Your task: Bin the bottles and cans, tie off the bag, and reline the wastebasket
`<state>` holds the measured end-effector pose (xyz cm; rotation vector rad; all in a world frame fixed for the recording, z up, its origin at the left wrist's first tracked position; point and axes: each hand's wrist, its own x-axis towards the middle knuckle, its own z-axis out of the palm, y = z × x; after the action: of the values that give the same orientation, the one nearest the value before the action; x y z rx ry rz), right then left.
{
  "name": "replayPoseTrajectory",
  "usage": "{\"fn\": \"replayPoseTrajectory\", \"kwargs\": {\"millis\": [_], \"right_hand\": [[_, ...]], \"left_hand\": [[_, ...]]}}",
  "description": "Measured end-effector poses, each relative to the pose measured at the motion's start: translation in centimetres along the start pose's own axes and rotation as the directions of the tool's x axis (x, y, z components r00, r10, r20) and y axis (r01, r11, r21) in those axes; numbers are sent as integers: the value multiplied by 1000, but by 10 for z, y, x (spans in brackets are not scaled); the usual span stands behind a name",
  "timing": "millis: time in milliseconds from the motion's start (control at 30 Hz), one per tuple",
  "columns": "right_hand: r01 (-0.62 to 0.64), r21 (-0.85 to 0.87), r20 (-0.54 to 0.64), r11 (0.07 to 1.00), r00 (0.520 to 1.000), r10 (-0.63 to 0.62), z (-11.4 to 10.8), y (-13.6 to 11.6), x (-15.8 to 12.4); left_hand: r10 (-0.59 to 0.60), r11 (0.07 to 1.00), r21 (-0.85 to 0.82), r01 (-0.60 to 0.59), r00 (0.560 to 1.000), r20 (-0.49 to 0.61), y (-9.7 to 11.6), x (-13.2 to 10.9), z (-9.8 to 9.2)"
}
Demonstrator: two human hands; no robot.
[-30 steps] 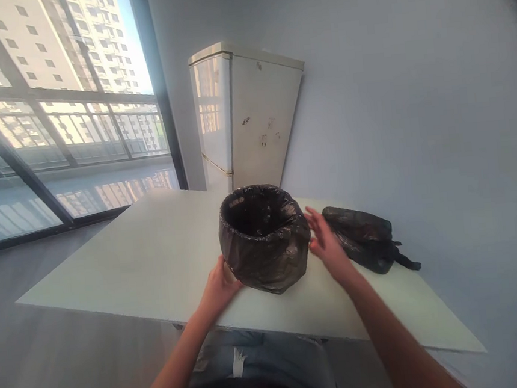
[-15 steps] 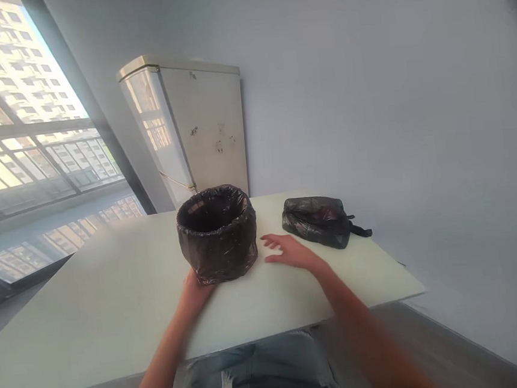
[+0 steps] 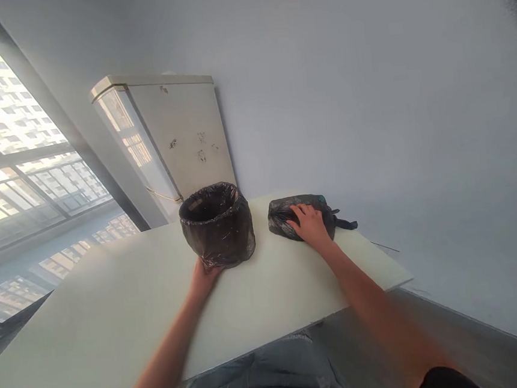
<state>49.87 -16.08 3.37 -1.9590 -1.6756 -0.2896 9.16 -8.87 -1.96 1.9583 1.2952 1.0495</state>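
A trash can lined with a black plastic bag (image 3: pixel 226 239) stands on the white table (image 3: pixel 260 314), its mouth open and a little tilted in view. At its near lower side is my left hand (image 3: pixel 206 274), closed on the base, with the fingers mostly hidden under the liner. To the right lies a full black garbage bag (image 3: pixel 281 219) with a knotted tail pointing right. My right hand (image 3: pixel 312 225) rests on top of this bag, fingers and thumb spread over the plastic.
Behind the table stands an old white refrigerator (image 3: pixel 181 134) with scuffed marks. A large window (image 3: pixel 22 130) is at the left. The plain wall (image 3: pixel 344 90) runs behind and to the right. The table's front edge is close to my lap.
My right hand has moved right and forward from beside the trash can onto the black garbage bag. My left hand stays at the can's base. The view has turned slightly.
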Motion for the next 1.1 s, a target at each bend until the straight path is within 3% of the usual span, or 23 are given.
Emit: {"fn": "replayPoseTrajectory", "kwargs": {"millis": [167,367,467,533,567,633,700,767,967,1100], "right_hand": [[-136,7,125,991,983,134,1,7,-2],[-5,175,210,985,977,-33,-26,13,-22],[12,246,151,969,987,-50,-44,17,-44],[-79,235,2,969,997,81,-51,27,-60],[-174,229,-87,958,976,198,-53,35,-66],[-418,301,-153,857,866,476,-51,54,-75],[-594,400,-42,698,749,661,-43,74,-77],[-654,446,102,611,715,692,-33,89,-73],[-592,502,247,630,797,552,-20,102,-66],[-530,552,289,643,845,449,-38,99,-97]], "left_hand": [[-15,998,55,14,1000,16,10,12,16],[5,995,99,-6,1000,11,17,32,28],[1,996,95,-2,1000,16,20,42,37],[-3,995,104,2,1000,13,22,48,46],[-2,994,112,1,1000,7,23,51,51],[7,992,126,-7,1000,-4,24,56,61],[16,992,127,-15,1000,-7,26,61,70],[24,993,120,-24,1000,3,28,66,77],[54,992,115,-57,998,23,34,76,95],[42,988,147,-44,999,21,34,80,106]]}}
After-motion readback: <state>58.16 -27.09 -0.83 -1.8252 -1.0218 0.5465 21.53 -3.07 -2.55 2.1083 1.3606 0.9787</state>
